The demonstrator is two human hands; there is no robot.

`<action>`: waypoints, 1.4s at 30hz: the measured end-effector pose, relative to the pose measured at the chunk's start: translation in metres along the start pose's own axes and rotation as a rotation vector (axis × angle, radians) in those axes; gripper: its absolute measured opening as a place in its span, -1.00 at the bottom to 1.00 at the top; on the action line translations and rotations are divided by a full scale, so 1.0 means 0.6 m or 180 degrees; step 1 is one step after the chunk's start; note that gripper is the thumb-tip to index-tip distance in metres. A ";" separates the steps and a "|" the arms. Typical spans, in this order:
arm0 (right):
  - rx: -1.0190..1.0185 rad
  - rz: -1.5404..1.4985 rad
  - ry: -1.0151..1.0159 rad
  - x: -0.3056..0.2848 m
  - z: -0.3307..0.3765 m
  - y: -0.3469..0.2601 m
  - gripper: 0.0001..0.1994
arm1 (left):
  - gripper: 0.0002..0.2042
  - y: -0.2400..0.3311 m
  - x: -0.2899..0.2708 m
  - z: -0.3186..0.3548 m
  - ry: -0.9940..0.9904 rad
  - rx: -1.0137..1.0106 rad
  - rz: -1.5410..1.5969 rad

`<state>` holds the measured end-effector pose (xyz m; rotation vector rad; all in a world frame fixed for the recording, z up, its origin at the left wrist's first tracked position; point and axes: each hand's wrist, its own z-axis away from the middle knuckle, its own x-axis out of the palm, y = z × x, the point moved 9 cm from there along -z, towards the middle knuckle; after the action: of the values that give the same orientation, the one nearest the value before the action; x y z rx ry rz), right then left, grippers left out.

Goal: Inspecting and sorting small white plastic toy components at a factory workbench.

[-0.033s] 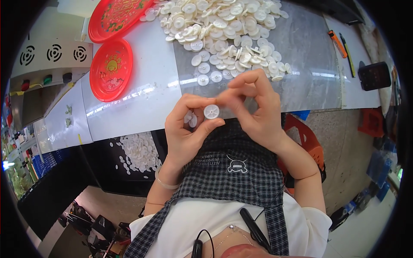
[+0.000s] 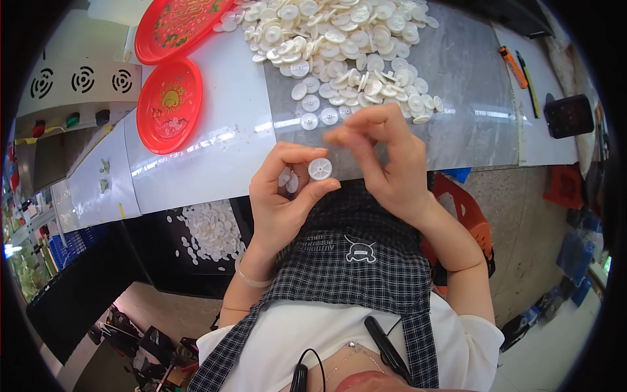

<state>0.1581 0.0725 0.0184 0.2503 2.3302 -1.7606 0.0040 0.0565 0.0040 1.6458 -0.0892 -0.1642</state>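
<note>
Between the thumb and forefinger of my left hand (image 2: 281, 189) is a small white plastic gear (image 2: 320, 169), its toothed rim and spoked face in view. More white discs (image 2: 288, 180) are tucked in the curled fingers of that same hand. My right hand (image 2: 392, 160) is raised just to the right of the gear, apart from it. Motion blurs its fingertips, so whether they pinch anything does not show. Beyond both hands a large heap of white gears (image 2: 353, 39) covers the tabletop, with several lying singly at its near edge.
Two red plates (image 2: 171, 134) stand at the left of the table (image 2: 228, 157). Below the table edge, a black tray holds small white pieces (image 2: 212, 232). An orange marker (image 2: 513, 66), a thin pen and a black phone-like device (image 2: 569, 116) lie at the right.
My right hand's fingertips have drawn slightly away from the gear, up and to the right. My left hand stays almost in place with the gear in its fingers.
</note>
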 end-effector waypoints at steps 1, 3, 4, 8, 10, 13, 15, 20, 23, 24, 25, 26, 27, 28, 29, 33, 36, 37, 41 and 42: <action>-0.0006 -0.0009 -0.0007 -0.001 -0.008 0.004 -0.72 | -0.70 -0.001 -0.004 0.000 0.0039 -0.0061 -0.0020; -0.0863 0.1521 -0.0332 0.015 -0.013 -0.026 -0.68 | -0.70 -0.003 -0.009 0.000 0.0085 -0.0117 -0.0046; -0.0872 0.1515 -0.0335 0.015 -0.010 -0.025 -0.68 | -0.70 -0.006 -0.010 0.001 0.0105 -0.0181 0.0006; -0.1072 0.1721 -0.0538 0.021 0.019 -0.030 -0.61 | -0.70 -0.019 -0.016 0.005 0.0118 -0.0296 0.0120; -0.1174 0.1632 -0.0595 0.018 0.032 -0.035 -0.61 | -0.70 -0.020 -0.018 0.009 0.0082 -0.0435 0.0142; -0.1318 0.1364 -0.0762 0.013 0.051 -0.038 -0.66 | -0.70 -0.025 -0.018 0.008 0.0047 -0.0513 0.0210; -0.1752 0.1314 -0.0968 0.016 0.073 -0.044 -0.76 | -0.71 -0.019 -0.017 0.005 0.0053 -0.0439 0.0251; -0.0452 0.0180 -0.0751 0.007 0.047 -0.019 -0.82 | -0.68 -0.011 0.013 0.001 0.0008 -0.0781 0.1548; 0.1120 -0.1495 -0.0584 0.024 0.029 0.021 -0.66 | -0.65 -0.013 0.015 0.005 -0.0167 -0.0630 0.0829; 0.1115 -0.1506 -0.0584 0.025 0.025 0.016 -0.66 | -0.64 -0.007 0.015 0.004 -0.0274 -0.0495 0.0131; 0.1222 -0.1567 -0.0549 0.027 0.024 0.017 -0.67 | -0.64 -0.005 0.012 0.001 -0.0174 -0.0342 0.0027; 0.1330 -0.1628 -0.0517 0.028 0.023 0.018 -0.69 | -0.64 -0.010 0.009 0.002 -0.0175 -0.0348 0.0022; 0.1335 -0.1634 -0.0516 0.029 0.020 0.015 -0.69 | -0.64 -0.007 0.004 0.003 -0.0165 -0.0187 -0.0028; 0.1245 -0.1387 -0.0569 0.028 0.015 0.011 -0.69 | -0.63 -0.002 0.001 0.003 -0.0150 -0.0030 -0.0077; 0.1152 -0.1139 -0.0622 0.028 0.011 0.009 -0.70 | -0.63 -0.004 -0.001 0.002 -0.0146 -0.0039 -0.0079; 0.0661 -0.0909 -0.0482 0.033 -0.005 0.006 -0.72 | -0.67 -0.003 -0.013 0.000 -0.0034 -0.0070 0.0325; -0.0493 0.0210 -0.0171 0.026 -0.024 -0.022 -0.71 | -0.69 -0.009 -0.022 0.003 0.0042 -0.0355 0.0718; -0.0639 0.0610 -0.0471 0.041 -0.022 -0.028 -0.68 | -0.70 -0.015 -0.024 0.005 0.0078 -0.0501 0.0867; -0.0990 0.1135 -0.0780 0.053 0.001 -0.030 -0.59 | -0.72 -0.024 -0.028 0.010 0.0141 -0.0695 0.1055; -0.1000 0.1136 -0.0776 0.047 0.005 -0.033 -0.59 | -0.70 -0.025 -0.028 0.011 0.0134 -0.0681 0.1028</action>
<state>0.1262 0.0642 0.0286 0.3505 2.1805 -1.1729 -0.0144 0.0542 -0.0108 1.3999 -0.2934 0.1045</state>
